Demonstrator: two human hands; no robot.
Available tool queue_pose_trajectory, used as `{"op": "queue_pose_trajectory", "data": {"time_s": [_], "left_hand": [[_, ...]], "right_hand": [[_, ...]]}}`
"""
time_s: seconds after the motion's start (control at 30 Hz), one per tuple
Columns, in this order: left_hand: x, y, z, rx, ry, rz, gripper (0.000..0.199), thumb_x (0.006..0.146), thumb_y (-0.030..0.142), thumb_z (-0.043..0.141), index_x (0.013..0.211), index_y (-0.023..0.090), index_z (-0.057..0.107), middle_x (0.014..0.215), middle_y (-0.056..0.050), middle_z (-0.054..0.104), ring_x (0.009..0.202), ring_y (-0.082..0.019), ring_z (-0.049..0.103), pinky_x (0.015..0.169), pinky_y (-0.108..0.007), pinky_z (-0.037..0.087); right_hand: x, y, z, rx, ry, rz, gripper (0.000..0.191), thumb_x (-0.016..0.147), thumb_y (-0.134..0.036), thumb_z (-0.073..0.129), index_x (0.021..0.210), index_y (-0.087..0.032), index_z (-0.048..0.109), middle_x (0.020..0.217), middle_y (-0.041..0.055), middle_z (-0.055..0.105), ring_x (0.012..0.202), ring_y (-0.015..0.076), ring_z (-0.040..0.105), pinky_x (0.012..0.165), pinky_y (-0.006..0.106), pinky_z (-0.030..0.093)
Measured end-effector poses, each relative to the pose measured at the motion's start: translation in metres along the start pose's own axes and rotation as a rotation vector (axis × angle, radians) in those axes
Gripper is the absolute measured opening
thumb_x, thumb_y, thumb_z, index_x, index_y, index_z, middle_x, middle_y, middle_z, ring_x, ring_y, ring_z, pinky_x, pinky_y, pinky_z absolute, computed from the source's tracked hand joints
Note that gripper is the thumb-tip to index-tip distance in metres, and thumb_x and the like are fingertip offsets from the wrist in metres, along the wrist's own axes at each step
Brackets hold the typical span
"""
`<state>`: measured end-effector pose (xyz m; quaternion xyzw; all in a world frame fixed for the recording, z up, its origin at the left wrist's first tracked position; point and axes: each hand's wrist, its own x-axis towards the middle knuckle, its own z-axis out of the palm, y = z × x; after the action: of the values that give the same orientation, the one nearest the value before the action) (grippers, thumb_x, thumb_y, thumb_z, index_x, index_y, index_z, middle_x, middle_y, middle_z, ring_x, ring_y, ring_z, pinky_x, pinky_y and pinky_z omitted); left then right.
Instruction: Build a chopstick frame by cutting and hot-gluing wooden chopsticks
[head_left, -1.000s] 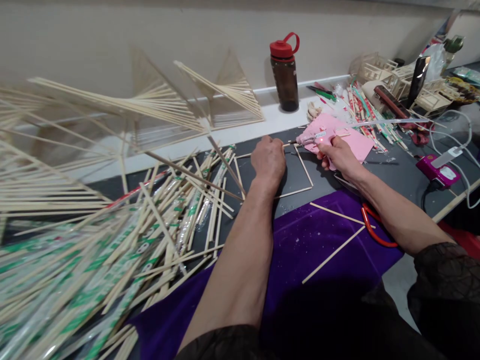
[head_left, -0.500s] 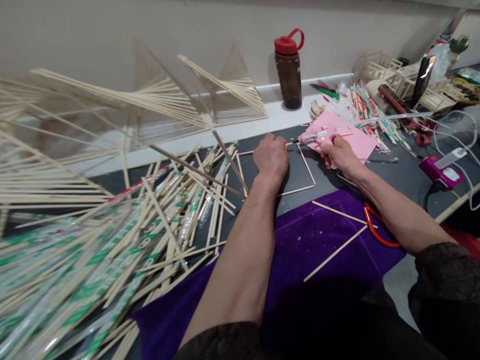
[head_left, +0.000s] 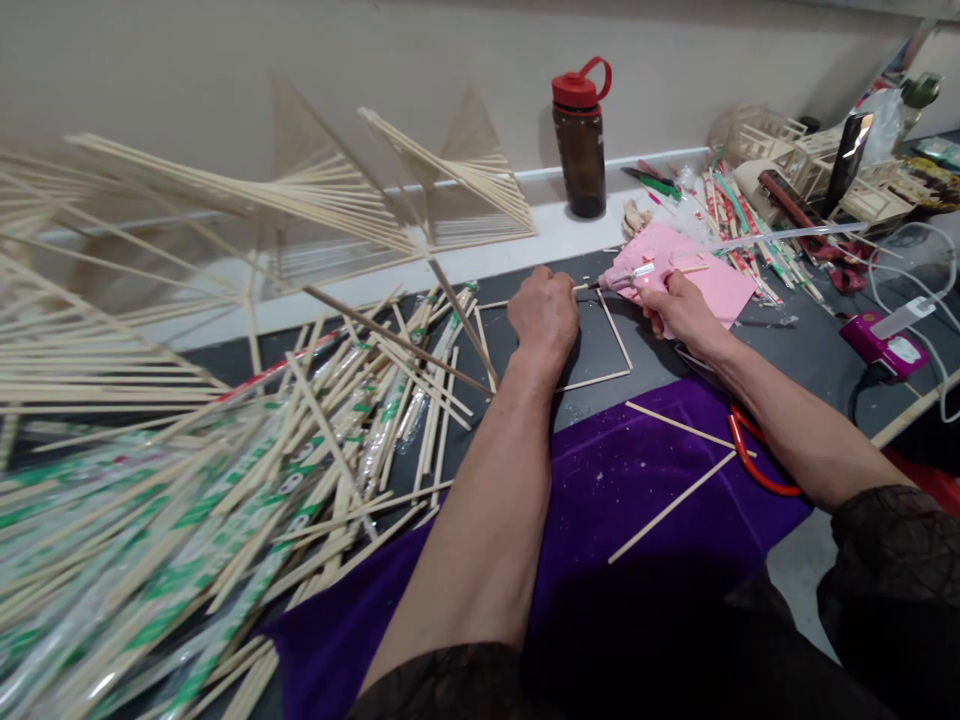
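My left hand (head_left: 546, 312) is closed on a wooden chopstick that forms the far side of a four-sided frame lying on the dark table; its fingertips are hidden behind the hand. The frame's right-hand stick (head_left: 615, 330) and near stick (head_left: 592, 381) show beyond my wrist. In my right hand (head_left: 684, 308) is a pale pink hot glue gun (head_left: 628, 278), gripped by its handle. Its dark nozzle points left and sits at the far right corner of the frame, close to my left fingers. Whether glue is coming out cannot be seen.
Wrapped and loose chopsticks (head_left: 300, 460) pile up at left, before twisted stick structures (head_left: 315, 200). A brown bottle (head_left: 581, 150) stands by the wall. Pink paper (head_left: 720, 285) lies under the glue gun. Purple cloth (head_left: 585, 500) holds two sticks and red handles (head_left: 750, 460). A purple power box (head_left: 885, 345) sits right.
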<state>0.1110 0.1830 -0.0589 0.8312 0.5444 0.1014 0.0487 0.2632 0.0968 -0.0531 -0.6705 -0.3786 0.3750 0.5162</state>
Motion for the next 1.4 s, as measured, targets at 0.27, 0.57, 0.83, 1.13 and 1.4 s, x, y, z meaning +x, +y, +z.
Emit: {"op": "queue_pose_trajectory", "data": {"time_s": [0.27,0.57,0.83,1.13,1.4], "left_hand": [[0.0004,-0.0007,-0.0009,-0.017,-0.018,0.007,0.044,0.103,0.027,0.033,0.123,0.015,0.071,0.129,-0.015,0.065,0.109,-0.026,0.060,0.087,-0.034,0.045],[0.0005,0.0001,-0.0004,0.006,-0.002,0.002,0.042,0.102,0.027,0.036,0.122,0.017,0.072,0.128,-0.015,0.066,0.112,-0.029,0.062,0.086,-0.037,0.048],[-0.0001,-0.0004,-0.0005,-0.009,-0.005,0.005,0.043,0.102,0.028,0.036,0.123,0.016,0.072,0.129,-0.016,0.065,0.111,-0.030,0.062,0.087,-0.038,0.048],[0.0005,-0.0007,-0.0003,-0.031,-0.016,-0.009,0.044,0.100,0.030,0.035,0.122,0.017,0.071,0.130,-0.016,0.065,0.113,-0.031,0.060,0.089,-0.038,0.046],[0.0000,-0.0007,-0.0008,-0.036,-0.015,-0.010,0.044,0.102,0.030,0.035,0.122,0.018,0.072,0.129,-0.015,0.065,0.113,-0.030,0.062,0.089,-0.038,0.048]], "right_hand": [[-0.0036,-0.0027,0.0006,0.003,0.012,-0.009,0.023,0.092,-0.021,0.061,0.086,-0.025,0.039,0.061,-0.0076,0.056,0.040,0.0067,0.046,0.037,0.020,0.031],[0.0002,0.0028,-0.0018,-0.016,0.018,-0.022,0.023,0.091,-0.019,0.062,0.085,-0.025,0.040,0.061,-0.0070,0.057,0.038,0.0070,0.045,0.036,0.021,0.029],[-0.0019,0.0014,-0.0001,-0.013,0.014,-0.011,0.022,0.092,-0.020,0.061,0.087,-0.024,0.040,0.064,-0.0061,0.057,0.041,0.0069,0.045,0.038,0.021,0.032],[-0.0050,-0.0014,0.0006,-0.024,0.022,-0.006,0.018,0.091,-0.019,0.059,0.088,-0.024,0.042,0.064,-0.0062,0.057,0.042,0.0082,0.044,0.038,0.023,0.032],[-0.0033,0.0000,-0.0032,-0.040,0.022,-0.035,0.018,0.091,-0.018,0.060,0.086,-0.023,0.043,0.067,-0.0054,0.062,0.041,0.0060,0.046,0.038,0.020,0.033]]}}
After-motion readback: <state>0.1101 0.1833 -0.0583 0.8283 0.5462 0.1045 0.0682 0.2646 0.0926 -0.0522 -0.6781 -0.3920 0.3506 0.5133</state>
